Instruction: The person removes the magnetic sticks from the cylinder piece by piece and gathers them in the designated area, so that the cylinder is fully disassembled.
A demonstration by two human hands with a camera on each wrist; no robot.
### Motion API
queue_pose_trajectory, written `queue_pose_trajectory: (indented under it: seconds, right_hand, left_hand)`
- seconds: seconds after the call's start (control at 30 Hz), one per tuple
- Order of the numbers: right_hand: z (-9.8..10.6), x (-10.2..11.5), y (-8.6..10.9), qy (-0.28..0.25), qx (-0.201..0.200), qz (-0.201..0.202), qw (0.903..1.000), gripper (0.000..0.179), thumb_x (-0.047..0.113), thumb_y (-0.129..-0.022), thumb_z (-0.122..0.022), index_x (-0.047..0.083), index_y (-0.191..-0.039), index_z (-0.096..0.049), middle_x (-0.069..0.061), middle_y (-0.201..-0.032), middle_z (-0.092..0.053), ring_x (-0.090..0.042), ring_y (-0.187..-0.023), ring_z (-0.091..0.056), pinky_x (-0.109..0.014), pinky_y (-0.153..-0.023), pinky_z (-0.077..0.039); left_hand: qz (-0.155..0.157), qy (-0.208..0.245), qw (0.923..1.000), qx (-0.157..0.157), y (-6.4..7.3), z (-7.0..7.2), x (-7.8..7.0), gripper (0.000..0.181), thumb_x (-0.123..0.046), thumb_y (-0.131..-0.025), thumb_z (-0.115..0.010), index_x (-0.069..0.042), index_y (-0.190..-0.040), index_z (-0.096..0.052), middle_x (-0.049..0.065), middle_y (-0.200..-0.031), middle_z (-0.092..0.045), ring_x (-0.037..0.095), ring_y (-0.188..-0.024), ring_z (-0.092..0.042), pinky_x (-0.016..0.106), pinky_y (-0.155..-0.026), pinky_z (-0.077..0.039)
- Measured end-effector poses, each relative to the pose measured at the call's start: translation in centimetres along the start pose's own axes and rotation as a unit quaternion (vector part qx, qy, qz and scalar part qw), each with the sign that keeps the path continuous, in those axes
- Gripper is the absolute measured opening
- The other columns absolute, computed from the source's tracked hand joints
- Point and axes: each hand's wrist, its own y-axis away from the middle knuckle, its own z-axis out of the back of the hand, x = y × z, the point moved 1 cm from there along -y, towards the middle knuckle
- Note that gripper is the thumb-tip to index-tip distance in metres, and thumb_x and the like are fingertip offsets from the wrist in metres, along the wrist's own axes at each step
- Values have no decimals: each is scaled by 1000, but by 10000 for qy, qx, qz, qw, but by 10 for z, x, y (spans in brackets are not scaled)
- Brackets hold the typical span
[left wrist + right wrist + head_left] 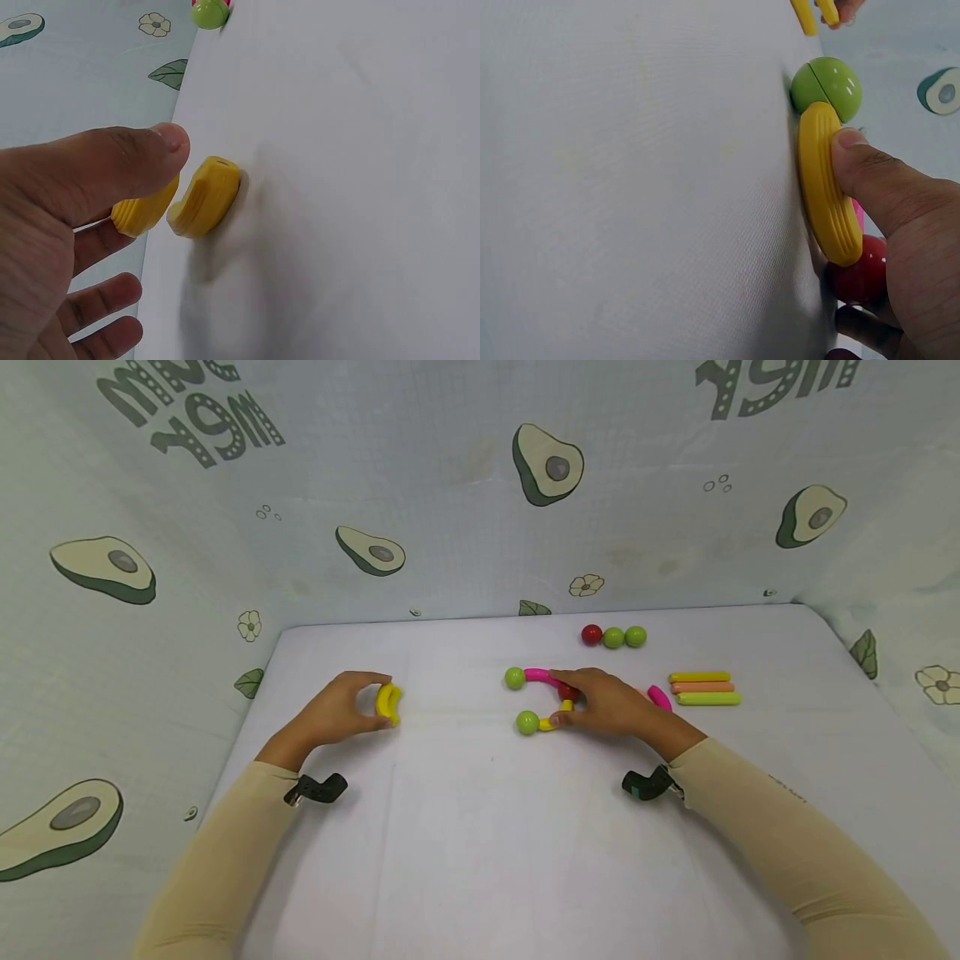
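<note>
My left hand [337, 706] pinches a yellow curved rod [146, 210] between thumb and fingers at the table's left side. Close beside it stands a second yellow curved rod [210, 199], its end showing a small grey spot. Right of the middle, my right hand [611, 702] grips a linked piece, with the thumb against another yellow curved rod [829, 184]. That rod runs between a green ball [826, 86] and a red ball [859, 270]. A pink curved rod [538, 675] leads from the red ball to another green ball [514, 677]. The right fingers hide part of the piece.
A red ball [592, 635] and two green balls [625, 637] line up near the back edge. Yellow, orange and lime straight rods [705, 688] lie stacked side by side at the right. Another pink rod [660, 697] shows behind my right wrist.
</note>
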Motion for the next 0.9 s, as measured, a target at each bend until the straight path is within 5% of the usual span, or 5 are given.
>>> queue_pose_trajectory:
  seconds: [0.9]
  right_hand:
    - [1,0,0,-10,0,13,10000,90,54,-85,-80,20,-159,-41,-10,-128,-58,-30,-119,-48,-57,-105,-45]
  left_hand:
    - [214,128,9996,115,-4,-8,20,72,-19,-81,-89,-5,-144,-57,19,-149,-50,40,-143,-37,57,-117,-28]
